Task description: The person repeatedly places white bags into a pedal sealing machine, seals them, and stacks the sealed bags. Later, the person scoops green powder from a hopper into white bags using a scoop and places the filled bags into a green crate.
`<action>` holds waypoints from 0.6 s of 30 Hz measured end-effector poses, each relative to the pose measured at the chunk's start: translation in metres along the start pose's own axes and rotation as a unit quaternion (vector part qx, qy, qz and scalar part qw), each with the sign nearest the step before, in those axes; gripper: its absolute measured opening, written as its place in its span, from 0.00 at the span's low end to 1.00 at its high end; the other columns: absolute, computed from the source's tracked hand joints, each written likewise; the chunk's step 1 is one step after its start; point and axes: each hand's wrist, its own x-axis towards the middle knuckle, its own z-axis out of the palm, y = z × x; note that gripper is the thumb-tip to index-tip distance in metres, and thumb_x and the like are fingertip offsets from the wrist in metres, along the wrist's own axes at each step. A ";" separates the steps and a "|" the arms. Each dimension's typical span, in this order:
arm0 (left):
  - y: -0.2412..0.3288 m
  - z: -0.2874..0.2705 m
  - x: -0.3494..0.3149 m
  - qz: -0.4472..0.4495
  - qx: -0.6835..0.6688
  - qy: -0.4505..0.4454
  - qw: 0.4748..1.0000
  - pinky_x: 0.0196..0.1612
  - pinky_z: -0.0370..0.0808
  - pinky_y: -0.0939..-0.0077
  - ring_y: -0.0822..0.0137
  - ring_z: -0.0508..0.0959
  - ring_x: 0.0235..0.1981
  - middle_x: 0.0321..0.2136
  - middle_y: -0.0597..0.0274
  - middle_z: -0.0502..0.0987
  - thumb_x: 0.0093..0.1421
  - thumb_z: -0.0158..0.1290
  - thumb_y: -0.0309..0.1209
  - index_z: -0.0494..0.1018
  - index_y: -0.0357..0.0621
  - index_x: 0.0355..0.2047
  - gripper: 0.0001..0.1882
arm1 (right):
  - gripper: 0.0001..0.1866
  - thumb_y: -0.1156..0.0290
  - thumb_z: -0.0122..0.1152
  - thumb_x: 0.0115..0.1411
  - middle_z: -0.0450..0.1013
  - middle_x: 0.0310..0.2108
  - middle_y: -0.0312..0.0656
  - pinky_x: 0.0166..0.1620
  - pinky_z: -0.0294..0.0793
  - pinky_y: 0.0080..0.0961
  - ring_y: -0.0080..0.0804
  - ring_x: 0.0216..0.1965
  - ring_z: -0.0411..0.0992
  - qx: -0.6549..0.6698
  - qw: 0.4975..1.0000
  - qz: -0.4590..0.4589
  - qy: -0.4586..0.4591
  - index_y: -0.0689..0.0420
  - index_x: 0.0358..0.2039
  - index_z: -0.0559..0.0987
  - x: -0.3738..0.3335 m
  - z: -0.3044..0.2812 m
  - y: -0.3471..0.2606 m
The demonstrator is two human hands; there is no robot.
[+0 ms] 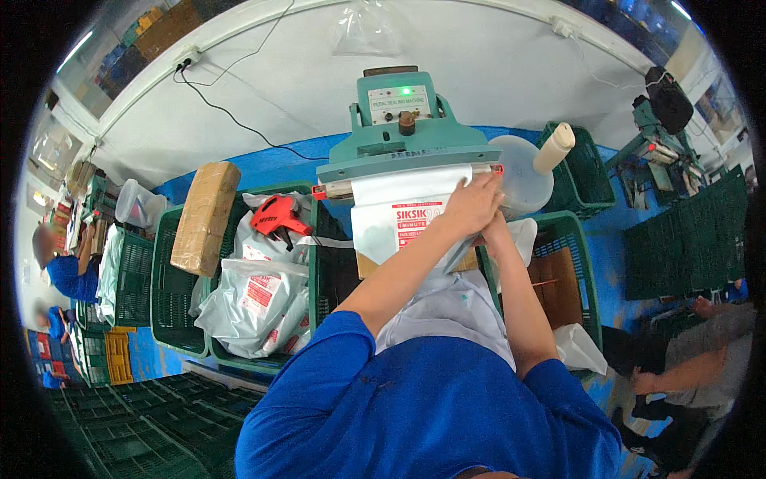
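A white plastic bag (pixel 375 211) with red print lies with its top edge at the jaw of a green pedal sealing machine (pixel 407 156). My left hand (pixel 475 203) rests flat on the bag's upper right part, fingers stretched toward the jaw. Just below it, close against the bag's right edge, is my right hand (pixel 496 231); its fingers are mostly hidden by the left. A green light is lit on the machine's panel.
Left of me, a green crate (pixel 179 319) holds filled white bags (pixel 259 295) and a red gun-shaped tool (pixel 279 219). A brown taped block (pixel 206 215) leans there. On the right stand a round translucent tub (pixel 519 180) and another green crate (pixel 586 263). Other people work at both sides.
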 end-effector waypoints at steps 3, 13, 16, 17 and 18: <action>-0.031 -0.015 -0.014 -0.139 0.118 -0.104 0.978 0.64 0.43 0.50 0.62 0.47 0.65 0.64 0.59 0.50 0.63 0.33 0.48 0.52 0.46 0.62 0.30 | 0.16 0.62 0.55 0.57 0.74 0.33 0.45 0.26 0.76 0.38 0.37 0.33 0.74 -0.024 1.000 0.019 0.003 0.63 0.37 0.76 0.003 0.000 -0.001; -0.124 -0.096 -0.119 -0.390 0.220 0.105 0.888 0.49 0.65 0.49 0.58 0.66 0.54 0.56 0.51 0.62 0.60 0.44 0.44 0.62 0.50 0.56 0.25 | 0.19 0.61 0.59 0.56 0.74 0.34 0.46 0.30 0.75 0.37 0.37 0.32 0.74 -0.009 1.000 0.022 -0.014 0.65 0.39 0.74 0.005 -0.002 0.001; -0.141 -0.092 -0.108 -0.442 0.096 0.172 0.875 0.34 0.74 0.64 0.55 0.78 0.34 0.36 0.49 0.77 0.57 0.50 0.39 0.70 0.44 0.48 0.20 | 0.19 0.61 0.59 0.56 0.74 0.34 0.45 0.30 0.75 0.36 0.36 0.32 0.74 0.000 0.999 0.031 -0.013 0.65 0.39 0.75 0.007 -0.003 0.004; -0.147 -0.091 -0.103 -0.419 -0.020 0.211 0.883 0.35 0.74 0.67 0.58 0.78 0.33 0.33 0.51 0.78 0.55 0.52 0.36 0.72 0.41 0.44 0.18 | 0.19 0.61 0.59 0.55 0.74 0.34 0.44 0.29 0.75 0.35 0.35 0.32 0.74 -0.011 1.000 0.024 -0.001 0.64 0.39 0.75 0.007 -0.004 0.006; -0.152 -0.090 -0.098 -0.382 -0.118 0.264 0.878 0.36 0.73 0.70 0.61 0.78 0.32 0.31 0.54 0.78 0.54 0.55 0.34 0.73 0.39 0.40 0.16 | 0.19 0.61 0.59 0.55 0.74 0.34 0.44 0.29 0.74 0.34 0.34 0.31 0.74 -0.015 1.000 0.024 0.003 0.64 0.40 0.75 0.008 -0.005 0.008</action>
